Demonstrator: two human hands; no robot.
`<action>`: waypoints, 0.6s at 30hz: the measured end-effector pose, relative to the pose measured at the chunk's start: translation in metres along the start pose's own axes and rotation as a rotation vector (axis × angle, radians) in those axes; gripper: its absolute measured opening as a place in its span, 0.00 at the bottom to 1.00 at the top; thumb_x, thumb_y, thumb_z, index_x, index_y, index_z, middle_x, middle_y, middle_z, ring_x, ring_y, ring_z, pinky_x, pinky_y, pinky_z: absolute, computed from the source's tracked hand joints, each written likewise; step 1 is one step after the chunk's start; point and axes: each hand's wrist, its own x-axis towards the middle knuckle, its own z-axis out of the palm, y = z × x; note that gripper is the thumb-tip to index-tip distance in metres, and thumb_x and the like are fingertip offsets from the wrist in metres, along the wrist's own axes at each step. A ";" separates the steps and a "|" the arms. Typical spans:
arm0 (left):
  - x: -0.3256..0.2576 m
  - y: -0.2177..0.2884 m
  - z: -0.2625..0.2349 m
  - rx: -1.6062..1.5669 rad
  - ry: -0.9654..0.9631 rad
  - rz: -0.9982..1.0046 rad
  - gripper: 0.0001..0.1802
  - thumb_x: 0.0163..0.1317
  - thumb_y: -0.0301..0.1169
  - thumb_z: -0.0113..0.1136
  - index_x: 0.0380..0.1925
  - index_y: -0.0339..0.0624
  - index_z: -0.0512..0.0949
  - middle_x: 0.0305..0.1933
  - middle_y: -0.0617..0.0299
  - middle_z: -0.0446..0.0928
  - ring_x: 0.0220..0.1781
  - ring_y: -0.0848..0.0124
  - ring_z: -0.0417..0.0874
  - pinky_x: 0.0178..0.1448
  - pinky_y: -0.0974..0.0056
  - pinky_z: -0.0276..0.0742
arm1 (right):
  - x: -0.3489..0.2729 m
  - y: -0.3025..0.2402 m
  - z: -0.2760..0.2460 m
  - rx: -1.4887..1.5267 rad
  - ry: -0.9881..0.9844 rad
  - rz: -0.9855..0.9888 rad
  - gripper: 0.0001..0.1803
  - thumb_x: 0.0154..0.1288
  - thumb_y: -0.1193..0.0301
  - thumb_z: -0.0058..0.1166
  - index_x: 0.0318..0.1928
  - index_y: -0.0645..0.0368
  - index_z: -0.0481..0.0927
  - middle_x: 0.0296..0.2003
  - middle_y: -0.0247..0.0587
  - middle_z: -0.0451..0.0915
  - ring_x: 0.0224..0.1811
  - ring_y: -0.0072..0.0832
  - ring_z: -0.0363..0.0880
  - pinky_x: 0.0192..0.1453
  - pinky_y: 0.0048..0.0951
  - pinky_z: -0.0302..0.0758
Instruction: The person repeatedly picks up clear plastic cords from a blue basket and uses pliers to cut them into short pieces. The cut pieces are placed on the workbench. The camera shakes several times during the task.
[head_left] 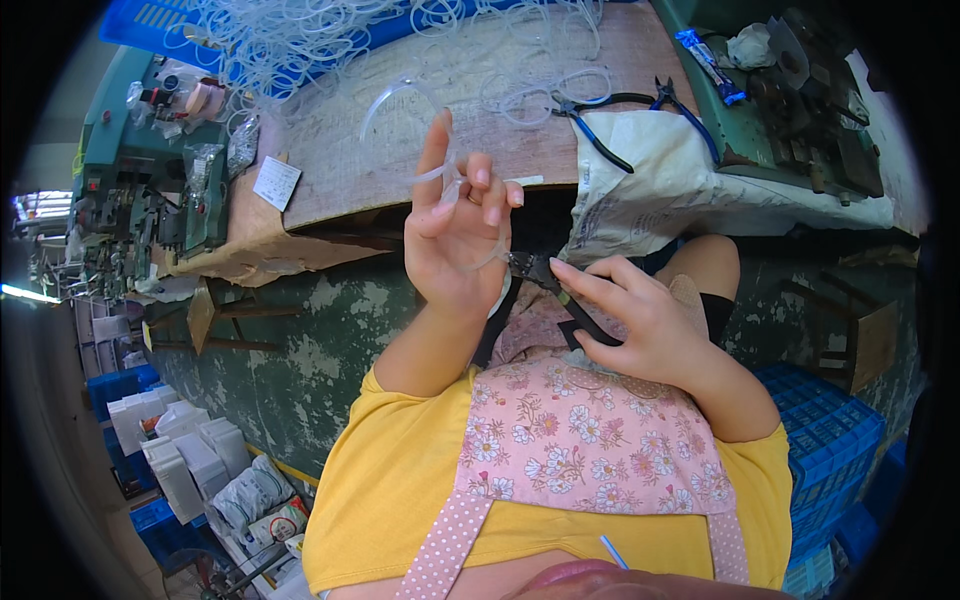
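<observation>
Head view: left hand (455,240), half-curled, holds clear tubing (432,176); right hand (640,315) grips dark-handled cutters (536,268), tips beside left palm.

My left hand (450,250) could cross the desk (330,145) midway; pliers (599,146) block the near right corner, tubing (290,45), seemingly, the far edge.

The left hand (455,225) is raised, index finger (436,150) extended, other fingers curled. Just right of it and lower, the right hand (640,310) grips, its forearm (728,393) angled inward.
</observation>
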 end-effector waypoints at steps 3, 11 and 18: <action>0.000 -0.001 -0.002 -0.067 0.046 -0.003 0.39 0.58 0.36 0.45 0.72 0.45 0.56 0.42 0.59 0.68 0.35 0.71 0.71 0.56 0.59 0.71 | -0.002 -0.004 -0.004 0.126 0.179 -0.021 0.39 0.48 0.74 0.65 0.65 0.47 0.72 0.42 0.45 0.72 0.39 0.38 0.76 0.43 0.34 0.76; 0.005 0.017 -0.019 0.870 -0.266 -0.381 0.30 0.62 0.32 0.47 0.66 0.37 0.65 0.58 0.51 0.70 0.58 0.59 0.75 0.67 0.56 0.65 | -0.007 0.007 -0.001 -0.325 0.086 -0.176 0.38 0.48 0.70 0.64 0.64 0.47 0.72 0.45 0.47 0.72 0.47 0.43 0.73 0.51 0.39 0.71; 0.082 -0.027 -0.050 1.664 -0.348 0.023 0.19 0.64 0.41 0.57 0.48 0.40 0.79 0.49 0.49 0.79 0.57 0.50 0.75 0.63 0.51 0.65 | -0.010 0.009 0.001 -0.198 0.070 -0.165 0.40 0.46 0.69 0.64 0.65 0.48 0.71 0.47 0.47 0.72 0.48 0.43 0.72 0.53 0.40 0.70</action>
